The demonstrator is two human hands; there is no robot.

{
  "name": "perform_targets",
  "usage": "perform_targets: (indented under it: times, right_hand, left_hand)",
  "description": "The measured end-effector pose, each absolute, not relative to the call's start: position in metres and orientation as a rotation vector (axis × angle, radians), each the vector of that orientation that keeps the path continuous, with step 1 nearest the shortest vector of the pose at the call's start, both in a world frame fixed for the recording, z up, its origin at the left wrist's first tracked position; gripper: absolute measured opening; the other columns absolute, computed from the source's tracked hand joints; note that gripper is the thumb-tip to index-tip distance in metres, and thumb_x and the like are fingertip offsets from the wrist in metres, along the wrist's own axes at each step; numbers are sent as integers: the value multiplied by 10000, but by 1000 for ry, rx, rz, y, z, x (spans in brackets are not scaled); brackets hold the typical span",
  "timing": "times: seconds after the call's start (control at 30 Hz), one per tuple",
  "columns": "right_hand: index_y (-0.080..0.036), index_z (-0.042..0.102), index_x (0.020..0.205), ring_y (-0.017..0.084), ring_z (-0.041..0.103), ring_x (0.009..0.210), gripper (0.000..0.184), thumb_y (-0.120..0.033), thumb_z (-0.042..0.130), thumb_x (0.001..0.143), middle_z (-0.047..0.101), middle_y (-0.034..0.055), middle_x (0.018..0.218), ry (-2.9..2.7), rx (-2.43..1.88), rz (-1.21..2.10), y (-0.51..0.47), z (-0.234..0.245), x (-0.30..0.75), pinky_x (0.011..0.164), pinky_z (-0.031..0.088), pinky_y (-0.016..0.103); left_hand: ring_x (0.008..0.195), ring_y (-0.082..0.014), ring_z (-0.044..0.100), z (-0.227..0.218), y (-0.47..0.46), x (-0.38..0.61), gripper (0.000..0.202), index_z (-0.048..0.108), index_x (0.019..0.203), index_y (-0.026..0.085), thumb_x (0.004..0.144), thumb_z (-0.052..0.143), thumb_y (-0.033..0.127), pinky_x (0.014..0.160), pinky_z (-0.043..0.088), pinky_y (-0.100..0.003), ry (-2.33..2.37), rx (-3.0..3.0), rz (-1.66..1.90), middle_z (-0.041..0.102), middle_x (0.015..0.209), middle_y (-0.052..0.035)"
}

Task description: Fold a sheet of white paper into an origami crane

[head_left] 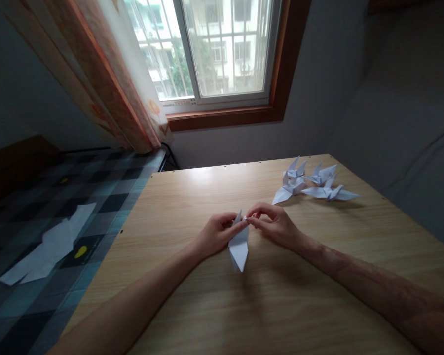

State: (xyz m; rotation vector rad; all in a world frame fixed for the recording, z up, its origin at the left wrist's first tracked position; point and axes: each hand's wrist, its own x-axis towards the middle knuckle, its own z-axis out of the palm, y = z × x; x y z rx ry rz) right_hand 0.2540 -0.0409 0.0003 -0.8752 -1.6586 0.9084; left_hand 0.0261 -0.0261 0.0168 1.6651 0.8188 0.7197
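A white folded paper crane [240,249] is held just above the middle of the wooden table, its wide pointed flaps hanging toward me. My left hand [219,231] is closed on its left side, with the thumb laid across the paper. At the crane's upper right, my right hand [272,222] pinches a small pointed tip between thumb and index finger. A narrow upright point of paper sticks up beside the left fingers. Several finished paper cranes [329,191] sit together near the table's far right corner.
The pale wooden table [192,197] has its left edge beside a bed with a checked cover [107,185]. White paper pieces [55,246] lie on the bed. Behind the table are a wall, a barred window [229,49] and an orange curtain [107,74].
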Motion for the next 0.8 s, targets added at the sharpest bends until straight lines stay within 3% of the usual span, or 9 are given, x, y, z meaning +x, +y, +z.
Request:
perform_targets:
  times: [0.47,0.63,0.8]
  right_hand:
    - [-219,738,1034,159,633,730,299,-518,731,1022,720,46,950,-1615,-869,1193,-41,-9,253,690,561,299]
    - [-232,685,1074,148,595,701,230,-462,682,1065,653,2,855,-1665,-855,1187,-42,-9,254,652,504,274]
    - [-237,645,1096,169,603,845,198,-431,674,1070,658,32,1013,-1690,-825,1121,-42,-11,255,740,526,284]
  left_hand:
    - [692,-118,391,11,-23,24,548,638,772,133,1031,640,616,612,270,-240,881,1910,723,460,702,5]
    - [687,-120,394,15,-25,24,542,607,751,139,1047,612,593,623,276,-251,886,1967,718,446,694,11]
    - [697,-121,414,18,-25,23,525,602,767,139,1058,592,576,638,290,-255,858,1989,690,462,710,9]
